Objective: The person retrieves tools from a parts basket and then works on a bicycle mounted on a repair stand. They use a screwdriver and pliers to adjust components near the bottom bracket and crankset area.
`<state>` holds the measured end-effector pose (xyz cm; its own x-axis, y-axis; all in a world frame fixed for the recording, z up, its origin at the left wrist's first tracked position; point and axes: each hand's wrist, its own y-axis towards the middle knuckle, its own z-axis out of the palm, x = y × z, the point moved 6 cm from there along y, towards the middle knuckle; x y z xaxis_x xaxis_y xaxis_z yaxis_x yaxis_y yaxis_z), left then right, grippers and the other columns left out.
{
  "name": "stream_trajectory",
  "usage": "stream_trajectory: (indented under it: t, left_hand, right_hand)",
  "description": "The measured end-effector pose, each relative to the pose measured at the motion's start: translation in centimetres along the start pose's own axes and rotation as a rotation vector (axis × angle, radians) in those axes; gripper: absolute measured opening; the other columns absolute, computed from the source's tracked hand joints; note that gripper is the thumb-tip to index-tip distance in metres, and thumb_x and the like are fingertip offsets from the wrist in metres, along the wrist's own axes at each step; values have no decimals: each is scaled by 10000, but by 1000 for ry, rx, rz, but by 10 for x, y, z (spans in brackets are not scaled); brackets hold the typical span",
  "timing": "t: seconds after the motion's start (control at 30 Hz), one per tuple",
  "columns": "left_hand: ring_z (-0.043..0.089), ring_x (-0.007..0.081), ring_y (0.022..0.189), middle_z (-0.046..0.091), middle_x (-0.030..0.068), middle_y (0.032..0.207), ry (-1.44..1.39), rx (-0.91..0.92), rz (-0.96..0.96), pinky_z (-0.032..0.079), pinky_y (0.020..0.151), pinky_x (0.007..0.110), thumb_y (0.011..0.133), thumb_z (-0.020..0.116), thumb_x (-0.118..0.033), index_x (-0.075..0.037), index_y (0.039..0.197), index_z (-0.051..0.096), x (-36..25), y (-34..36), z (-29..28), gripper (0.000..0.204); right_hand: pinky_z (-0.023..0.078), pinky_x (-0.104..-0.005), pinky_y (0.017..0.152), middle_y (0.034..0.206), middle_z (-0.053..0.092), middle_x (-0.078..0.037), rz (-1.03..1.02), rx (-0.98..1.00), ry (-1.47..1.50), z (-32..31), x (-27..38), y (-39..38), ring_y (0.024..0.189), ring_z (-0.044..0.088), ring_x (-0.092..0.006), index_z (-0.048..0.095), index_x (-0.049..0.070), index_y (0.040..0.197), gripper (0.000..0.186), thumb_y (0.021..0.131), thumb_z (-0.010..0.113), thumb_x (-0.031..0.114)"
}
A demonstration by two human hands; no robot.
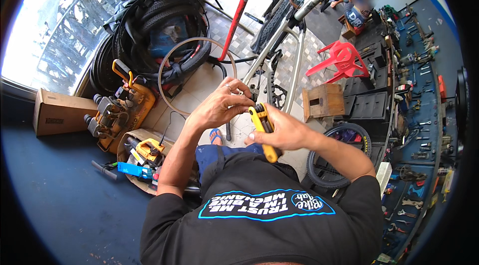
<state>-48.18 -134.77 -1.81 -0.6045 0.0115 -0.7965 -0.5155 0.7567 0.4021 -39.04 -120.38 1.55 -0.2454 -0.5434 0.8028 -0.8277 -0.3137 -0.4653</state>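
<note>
My right hand [289, 130] is wrapped round a yellow and black folding hex key set [260, 121], held in front of my chest. Its upper end is close to my left fingertips. My left hand [219, 106] is closed, thumb and fingers pinched together beside a small dark part [254, 92] of the bike. What the left fingers grip is hidden. Beyond both hands, a silver bicycle frame [272, 44] slopes away to the upper right, with a chainring and crank [277, 96] low on it.
A red stand post [241, 13] rises beyond my hands. Tyres [154, 20] hang at left, above a yellow machine [127, 118] and an open box [124, 147]. At right are a wooden stool [323, 101], red chair [343, 59], wheel [309, 165] and tool wall [424, 100]. Another person [355, 15] sits far off.
</note>
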Motion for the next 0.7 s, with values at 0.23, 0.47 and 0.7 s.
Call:
stream_trajectory:
  t: [0.23,0.47,0.7]
  left_hand:
    - [616,330,1208,603,144,1250,-159,31,-40,565,983,429,918,688,18,-70,1097,744,4,-6,2,207]
    - [589,387,1334,592,158,1288,-117,13,-89,578,998,458,925,652,61,-33,1087,710,-1,-8,9,196]
    - [658,392,1167,608,154,1346,-91,-64,-31,600,942,447,875,672,72,-65,1122,682,2,-14,13,283]
  right_hand:
    - [591,-282,698,977,592,-30,27,-73,773,45,17,-6,871,665,-107,491,29,1326,477,995,738,266]
    - [580,-282,689,892,617,-25,-2,-132,579,36,-8,5,721,658,-110,526,25,1159,289,990,700,183]
    - [478,-260,515,784,594,2,-6,-48,615,37,-6,9,562,585,-79,546,51,1112,219,983,691,153]
